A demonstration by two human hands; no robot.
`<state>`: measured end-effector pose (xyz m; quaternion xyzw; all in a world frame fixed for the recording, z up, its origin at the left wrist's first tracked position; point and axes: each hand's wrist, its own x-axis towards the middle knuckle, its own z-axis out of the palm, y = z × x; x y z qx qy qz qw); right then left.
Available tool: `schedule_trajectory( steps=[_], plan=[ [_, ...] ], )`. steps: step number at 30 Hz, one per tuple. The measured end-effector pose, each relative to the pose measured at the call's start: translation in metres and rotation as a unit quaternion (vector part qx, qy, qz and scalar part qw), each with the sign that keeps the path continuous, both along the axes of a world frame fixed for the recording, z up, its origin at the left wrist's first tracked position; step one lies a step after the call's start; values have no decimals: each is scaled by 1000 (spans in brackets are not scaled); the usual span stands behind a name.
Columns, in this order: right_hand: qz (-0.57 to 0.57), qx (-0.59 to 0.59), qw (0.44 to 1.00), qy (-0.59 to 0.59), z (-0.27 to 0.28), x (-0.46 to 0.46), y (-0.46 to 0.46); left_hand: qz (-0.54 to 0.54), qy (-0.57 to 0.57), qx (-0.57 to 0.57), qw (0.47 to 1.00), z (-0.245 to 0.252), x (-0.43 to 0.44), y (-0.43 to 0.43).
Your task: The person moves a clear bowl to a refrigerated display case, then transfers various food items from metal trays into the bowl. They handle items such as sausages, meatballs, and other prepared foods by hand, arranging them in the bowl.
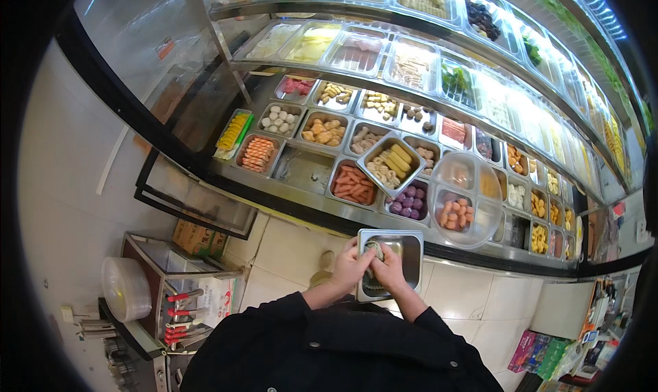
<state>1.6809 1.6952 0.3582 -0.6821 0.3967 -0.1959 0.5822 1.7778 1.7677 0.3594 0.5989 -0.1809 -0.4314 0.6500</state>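
Note:
In front of my body is a rectangular stainless steel pan (pixel 409 248), with both my hands over its left half. My left hand (pixel 352 264) and my right hand (pixel 389 269) meet there, thumbs close together, on a greenish bundle of food (pixel 373 248). My fingers cover much of the bundle, so its exact kind is unclear. More dark green ruffled food (pixel 371 283) shows in the pan below my hands. The right part of the pan's inside is bare metal. What supports the pan is hidden.
Beyond lies a refrigerated display case with pans of purple balls (pixel 408 203), sausages (pixel 353 185) and crab sticks (pixel 258 154). A tilted pan (pixel 391 164) rests across others. A clear round lid (pixel 486 207) covers some. Left are stacked plastic lids (pixel 126 289) and red-handled tongs (pixel 180 314).

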Motion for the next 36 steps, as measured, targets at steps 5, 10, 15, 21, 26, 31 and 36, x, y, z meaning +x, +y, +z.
schedule_trajectory(
  steps=[5,10,15,21,26,31,36],
  plan=[
    [169,398,898,-79,17,72,-17,-2,1,-9,1000,-4,140,10],
    [208,353,877,-252,20,72,-53,99,-150,104,978,-29,283,-6],
    [-21,429,896,-116,4,29,-43,67,-167,105,978,-69,355,-47],
    [-114,382,915,-70,-15,6,-38,1,-285,147,947,-117,391,-82],
    [-113,264,956,66,-9,18,-61,-84,-477,284,827,-117,398,-90],
    [-19,-101,923,371,-10,49,-86,-108,-537,350,760,-109,390,-91],
    [139,-182,843,486,-26,66,-102,-89,-519,369,765,-104,379,-90]
  ],
)
